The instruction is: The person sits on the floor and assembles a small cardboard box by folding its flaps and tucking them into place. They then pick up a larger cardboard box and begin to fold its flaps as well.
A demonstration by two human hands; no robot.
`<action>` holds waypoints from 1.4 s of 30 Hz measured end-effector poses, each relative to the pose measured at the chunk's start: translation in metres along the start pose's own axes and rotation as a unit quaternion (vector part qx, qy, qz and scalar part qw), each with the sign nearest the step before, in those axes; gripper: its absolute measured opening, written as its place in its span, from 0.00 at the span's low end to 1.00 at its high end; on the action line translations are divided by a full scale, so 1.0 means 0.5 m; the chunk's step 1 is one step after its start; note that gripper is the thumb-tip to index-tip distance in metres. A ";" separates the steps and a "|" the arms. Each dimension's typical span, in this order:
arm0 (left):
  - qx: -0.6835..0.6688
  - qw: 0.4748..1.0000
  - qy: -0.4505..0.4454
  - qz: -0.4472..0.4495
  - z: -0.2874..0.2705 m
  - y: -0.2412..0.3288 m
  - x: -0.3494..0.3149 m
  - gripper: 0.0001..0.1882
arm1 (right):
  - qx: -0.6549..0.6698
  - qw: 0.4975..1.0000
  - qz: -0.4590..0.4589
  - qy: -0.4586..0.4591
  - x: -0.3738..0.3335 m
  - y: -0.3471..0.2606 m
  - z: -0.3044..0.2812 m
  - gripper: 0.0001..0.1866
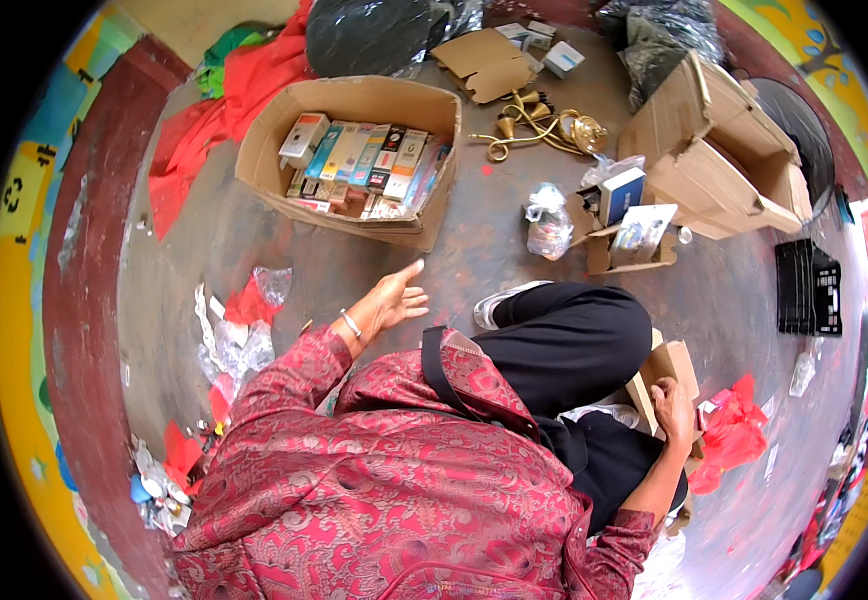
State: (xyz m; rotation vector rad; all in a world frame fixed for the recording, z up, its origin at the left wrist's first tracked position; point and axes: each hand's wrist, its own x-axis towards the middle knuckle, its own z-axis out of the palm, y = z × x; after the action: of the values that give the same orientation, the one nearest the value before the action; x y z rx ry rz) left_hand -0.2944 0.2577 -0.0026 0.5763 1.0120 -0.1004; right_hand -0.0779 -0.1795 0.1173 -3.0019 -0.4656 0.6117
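My left hand (pixel 399 297) reaches out over the floor, fingers apart and holding nothing. Just beyond it stands an open cardboard carton (pixel 349 226) with several small printed boxes (pixel 354 158) packed in rows. A white box (pixel 304 138) lies on top at their left end. Beside my bent legs, my right hand (pixel 672 408) has its fingers curled over the edge of a smaller open cardboard box (pixel 676 366). My hand and leg hide much of that box, and its inside cannot be made out.
Brass lamp-like fittings (pixel 554 130) lie beyond the carton. A small open box (pixel 634 262) holds a blue box (pixel 621 195). A large empty carton (pixel 714 150) and a black crate (pixel 809 288) stand to the right. Red cloth (pixel 729 435) and plastic scraps (pixel 239 345) litter the floor.
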 end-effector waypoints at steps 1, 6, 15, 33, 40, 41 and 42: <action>-0.034 0.999 -0.014 -0.013 -0.002 0.020 0.014 0.55 | 0.000 1.000 -0.007 -0.005 0.000 -0.014 -0.001 0.15; -0.194 0.978 0.056 0.055 0.038 0.138 0.091 0.59 | -0.003 0.999 -0.010 -0.049 0.020 -0.004 0.027 0.16; -0.228 0.965 0.122 0.045 0.055 0.147 0.220 0.10 | -0.023 0.998 0.014 -0.064 0.016 -0.015 0.032 0.14; -0.182 0.979 0.071 0.063 -0.046 0.084 0.127 0.22 | -0.019 0.990 -0.055 -0.132 0.026 -0.063 0.047 0.14; -0.060 0.997 0.058 -0.002 -0.234 0.032 -0.019 0.20 | -0.035 0.989 -0.089 -0.110 0.033 -0.051 0.061 0.15; -0.066 0.996 0.063 -0.012 -0.259 0.030 -0.028 0.21 | -0.037 0.989 -0.089 -0.111 0.037 -0.047 0.073 0.15; -0.072 0.995 0.068 -0.020 -0.271 0.028 -0.040 0.21 | -0.040 0.989 -0.091 -0.111 0.039 -0.053 0.076 0.15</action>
State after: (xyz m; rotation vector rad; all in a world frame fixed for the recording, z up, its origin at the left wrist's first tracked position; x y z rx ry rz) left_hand -0.4048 0.3338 -0.0341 0.4362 1.1531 -0.0234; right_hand -0.0833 -0.1491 0.0776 -2.9307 -0.7830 0.9354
